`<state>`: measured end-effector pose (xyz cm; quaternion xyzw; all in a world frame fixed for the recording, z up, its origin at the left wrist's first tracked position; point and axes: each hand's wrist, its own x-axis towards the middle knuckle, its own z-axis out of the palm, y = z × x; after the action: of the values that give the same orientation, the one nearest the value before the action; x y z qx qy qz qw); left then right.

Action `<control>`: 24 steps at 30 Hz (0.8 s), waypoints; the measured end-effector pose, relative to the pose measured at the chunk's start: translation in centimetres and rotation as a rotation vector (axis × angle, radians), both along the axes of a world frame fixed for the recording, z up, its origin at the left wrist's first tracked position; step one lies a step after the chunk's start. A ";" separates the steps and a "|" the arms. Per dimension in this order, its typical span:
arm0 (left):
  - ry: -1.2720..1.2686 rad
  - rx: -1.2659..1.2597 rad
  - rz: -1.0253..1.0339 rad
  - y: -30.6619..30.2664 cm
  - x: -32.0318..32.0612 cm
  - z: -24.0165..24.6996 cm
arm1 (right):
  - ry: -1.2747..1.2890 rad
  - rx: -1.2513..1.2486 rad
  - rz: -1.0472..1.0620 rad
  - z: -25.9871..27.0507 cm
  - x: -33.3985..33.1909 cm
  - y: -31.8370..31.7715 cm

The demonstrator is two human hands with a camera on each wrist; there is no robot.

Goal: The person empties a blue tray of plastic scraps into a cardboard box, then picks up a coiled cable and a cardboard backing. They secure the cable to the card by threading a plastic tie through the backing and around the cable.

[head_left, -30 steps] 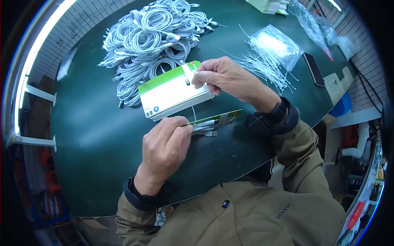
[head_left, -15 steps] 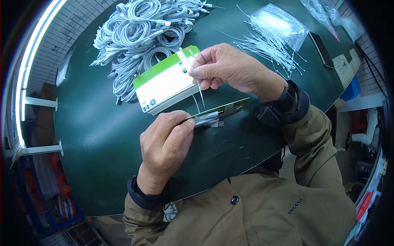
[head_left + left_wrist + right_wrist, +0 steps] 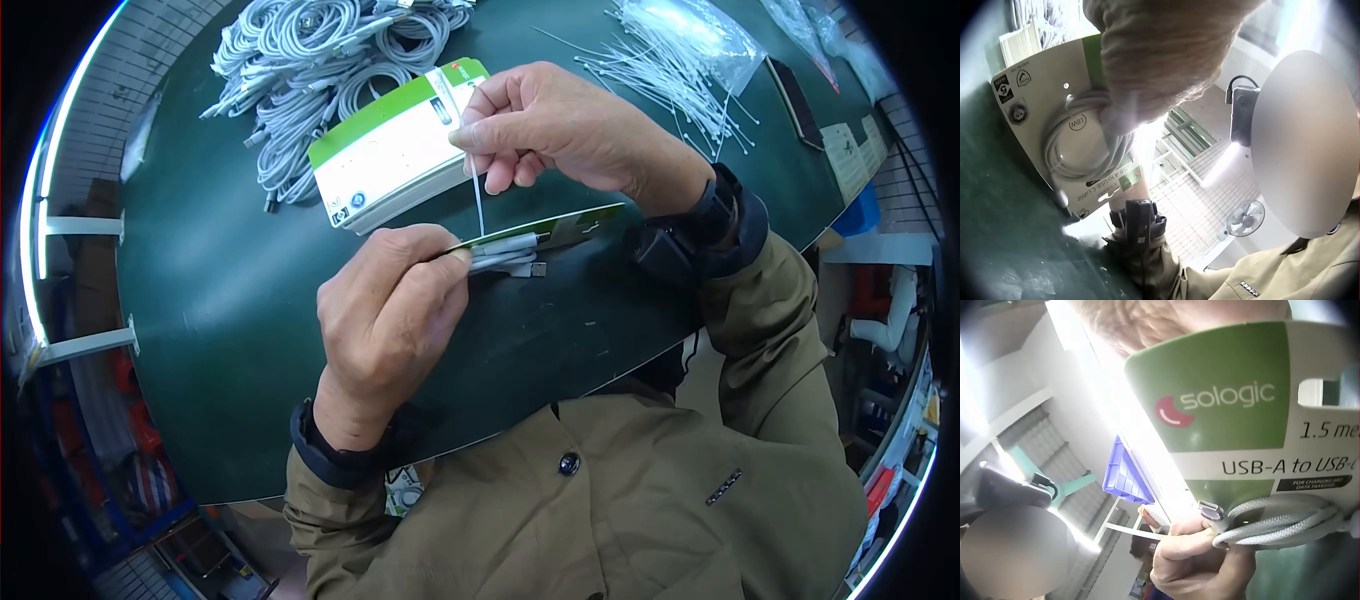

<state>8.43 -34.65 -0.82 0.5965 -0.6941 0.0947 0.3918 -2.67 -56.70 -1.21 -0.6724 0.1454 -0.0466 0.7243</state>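
My left hand (image 3: pixel 390 310) pinches the near end of a printed card (image 3: pixel 590 218), held edge-up over the table. On its near side lies a coiled grey-white USB cable (image 3: pixel 505 258); the right wrist view shows its braided loops and metal plug (image 3: pixel 1210 511) against the card's green and white print. My right hand (image 3: pixel 570 135) is beyond the card, thumb and forefinger pinching a thin white cable tie (image 3: pixel 477 195) that runs down to the card's upper edge. In the left wrist view the cable ring (image 3: pixel 1054 144) lies flat along the card face.
A stack of green-and-white cards (image 3: pixel 390 145) stands just beyond the hands. Behind it is a heap of coiled cables (image 3: pixel 310 50). Loose cable ties (image 3: pixel 690 85), a clear plastic bag (image 3: pixel 735 45) and a dark phone (image 3: pixel 795 105) lie to the right on the green table (image 3: pixel 230 300).
Half a second ago a tie hung loose from the right fingers, beside a short end rising from the card; now one line joins fingers and card. The left hand keeps its grip.
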 end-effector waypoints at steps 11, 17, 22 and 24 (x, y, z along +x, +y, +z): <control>-0.007 -0.016 -0.015 -0.2 0.2 -0.1 | 0.081 0.189 0.033 -0.5 0.1 0.1; -0.006 -0.046 -0.022 -0.4 0.3 -0.3 | 0.125 0.262 0.033 -0.8 0.2 0.3; -0.017 -0.076 -0.029 -0.5 0.3 -0.5 | 0.121 0.264 0.044 -1.0 0.3 0.2; -0.011 -0.042 -0.018 -0.3 0.2 -0.2 | 0.116 0.241 0.043 -1.0 0.3 0.2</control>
<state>8.63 -34.95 -1.04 0.5812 -0.6994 0.1093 0.4013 -2.38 -56.48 -2.25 -0.5849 0.1774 0.0258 0.7911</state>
